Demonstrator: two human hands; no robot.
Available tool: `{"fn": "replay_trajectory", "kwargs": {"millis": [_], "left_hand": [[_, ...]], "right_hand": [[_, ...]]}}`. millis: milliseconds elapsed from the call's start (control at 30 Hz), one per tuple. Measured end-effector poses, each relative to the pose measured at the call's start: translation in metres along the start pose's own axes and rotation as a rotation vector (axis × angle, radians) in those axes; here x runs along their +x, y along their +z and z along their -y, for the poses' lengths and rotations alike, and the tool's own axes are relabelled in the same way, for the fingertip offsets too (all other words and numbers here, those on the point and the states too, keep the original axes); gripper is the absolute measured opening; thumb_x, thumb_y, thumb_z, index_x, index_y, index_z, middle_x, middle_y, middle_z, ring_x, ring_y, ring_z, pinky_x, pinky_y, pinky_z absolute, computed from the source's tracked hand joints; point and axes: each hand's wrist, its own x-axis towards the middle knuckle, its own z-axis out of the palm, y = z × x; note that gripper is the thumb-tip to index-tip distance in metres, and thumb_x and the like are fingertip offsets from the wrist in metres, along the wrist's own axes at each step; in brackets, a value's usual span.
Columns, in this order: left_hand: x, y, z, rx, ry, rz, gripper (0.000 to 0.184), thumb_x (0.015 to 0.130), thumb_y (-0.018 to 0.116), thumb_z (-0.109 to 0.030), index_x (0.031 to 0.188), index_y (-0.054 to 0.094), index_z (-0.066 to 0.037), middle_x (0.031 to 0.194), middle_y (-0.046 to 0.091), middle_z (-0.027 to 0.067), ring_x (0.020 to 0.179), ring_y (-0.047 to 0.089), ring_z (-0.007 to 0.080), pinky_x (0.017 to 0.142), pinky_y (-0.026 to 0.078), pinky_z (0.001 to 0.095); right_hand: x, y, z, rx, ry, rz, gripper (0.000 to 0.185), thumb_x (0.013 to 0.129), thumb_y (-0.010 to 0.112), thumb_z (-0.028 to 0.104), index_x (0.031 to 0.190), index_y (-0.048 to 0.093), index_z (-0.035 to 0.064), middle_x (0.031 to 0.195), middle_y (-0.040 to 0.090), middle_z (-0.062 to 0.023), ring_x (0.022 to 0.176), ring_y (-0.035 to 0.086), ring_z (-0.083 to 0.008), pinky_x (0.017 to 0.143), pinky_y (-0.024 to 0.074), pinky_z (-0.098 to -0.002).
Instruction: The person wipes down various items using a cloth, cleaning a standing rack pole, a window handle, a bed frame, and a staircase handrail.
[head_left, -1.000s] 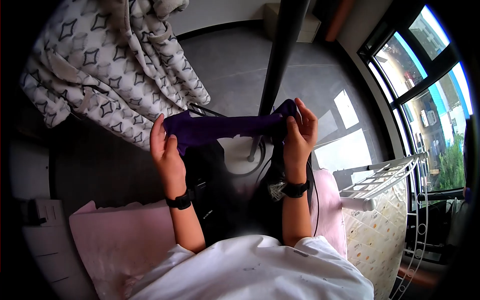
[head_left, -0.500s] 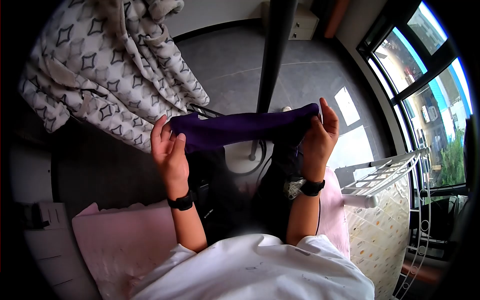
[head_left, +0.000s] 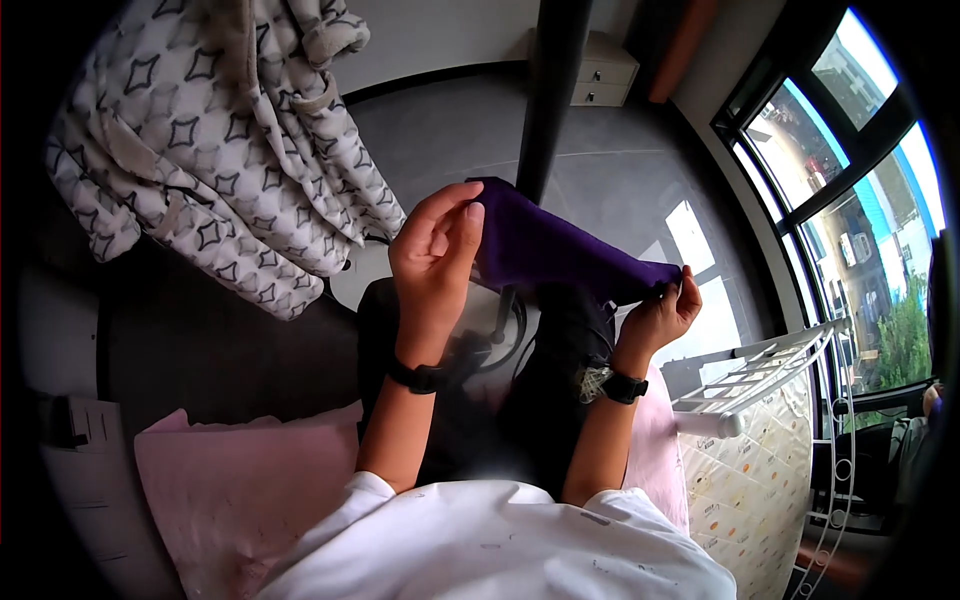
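Note:
A dark purple piece of cloth is stretched out in the air in front of my knees, slanting down from left to right. Its exact kind I cannot make out. The upper left end is pinched between the thumb and fingers of my left hand. My right hand grips the narrower right end, lower down. Each wrist wears a black band, and a pale, crumpled bracelet-like thing sits beside the right one. My legs in black trousers show below the cloth.
A white patterned robe hangs at the left. A dark vertical pole rises just past the cloth. Pink bedding lies under me. On the right are a white metal rail, a patterned mattress and a window.
The cloth has gone from nearly level to slanted. My left hand has moved up and to the right with its end, while my right hand has come down and slightly right.

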Motion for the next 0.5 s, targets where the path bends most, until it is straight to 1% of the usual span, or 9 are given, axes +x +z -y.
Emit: {"fn": "replay_trajectory", "kwargs": {"millis": [33,67,133,167,267,433,500], "left_hand": [[0.002,0.007,-0.003,-0.075,-0.014,0.019,0.027,0.09,0.062,-0.003,0.117,0.059,0.001,0.094,0.059,-0.0011,0.078,0.051,0.0032,0.074,0.043,0.0167],[0.003,0.008,-0.001,-0.069,-0.014,0.035,0.027,0.09,0.062,-0.003,0.117,0.059,0.001,0.094,0.059,-0.0011,0.078,0.051,0.0032,0.074,0.043,0.0167],[0.003,0.003,0.006,0.032,-0.01,0.004,0.03,0.089,0.063,-0.002,0.119,0.058,0.0,0.095,0.059,-0.0008,0.079,0.051,0.0037,0.073,0.042,0.0164],[0.001,-0.002,0.006,0.042,-0.045,-0.011,0.032,0.088,0.063,-0.001,0.119,0.057,0.0,0.095,0.059,0.0004,0.081,0.052,0.0043,0.073,0.043,0.0169],[-0.006,-0.016,0.005,0.081,-0.067,-0.023,0.031,0.088,0.063,0.0,0.119,0.057,0.0,0.095,0.06,0.0016,0.081,0.053,0.0046,0.074,0.043,0.0175],[-0.012,-0.041,0.003,0.238,-0.031,-0.1,0.023,0.087,0.068,-0.003,0.108,0.058,0.001,0.093,0.063,0.0036,0.082,0.057,0.0058,0.073,0.046,0.0182],[-0.01,-0.043,0.006,0.271,0.003,-0.112,0.022,0.087,0.067,-0.004,0.107,0.058,0.001,0.093,0.064,0.0039,0.082,0.057,0.0063,0.073,0.046,0.0186]], "right_hand": [[0.002,-0.002,0.0,-0.009,-0.024,0.037,0.016,0.09,0.05,-0.005,0.105,0.052,0.0012,0.122,0.058,-0.0146,0.099,0.058,-0.0165,0.086,0.0486,-0.0267],[0.003,-0.003,-0.001,-0.017,-0.045,0.074,0.016,0.09,0.051,-0.005,0.105,0.052,0.0009,0.122,0.058,-0.0147,0.101,0.058,-0.0167,0.088,0.0484,-0.0267],[0.01,-0.012,-0.01,-0.041,-0.04,0.069,0.016,0.09,0.051,-0.004,0.106,0.052,0.0007,0.123,0.058,-0.0149,0.102,0.058,-0.0169,0.088,0.0484,-0.0266],[0.01,-0.017,-0.016,-0.075,-0.032,0.08,0.016,0.09,0.052,-0.004,0.106,0.052,0.0006,0.124,0.058,-0.0151,0.103,0.058,-0.0171,0.089,0.0483,-0.0265],[0.007,-0.015,-0.011,-0.061,0.011,0.06,0.016,0.091,0.054,-0.002,0.107,0.053,0.0001,0.123,0.059,-0.0149,0.1,0.06,-0.0165,0.088,0.0489,-0.0258],[0.005,-0.011,-0.004,-0.061,-0.003,0.106,0.014,0.091,0.055,-0.002,0.105,0.054,0.0005,0.118,0.061,-0.0135,0.099,0.06,-0.0158,0.088,0.0487,-0.0262],[0.004,-0.011,-0.004,-0.074,-0.011,0.13,0.014,0.091,0.055,-0.002,0.105,0.054,0.0007,0.118,0.061,-0.0134,0.099,0.06,-0.0159,0.088,0.0486,-0.0264]]}}
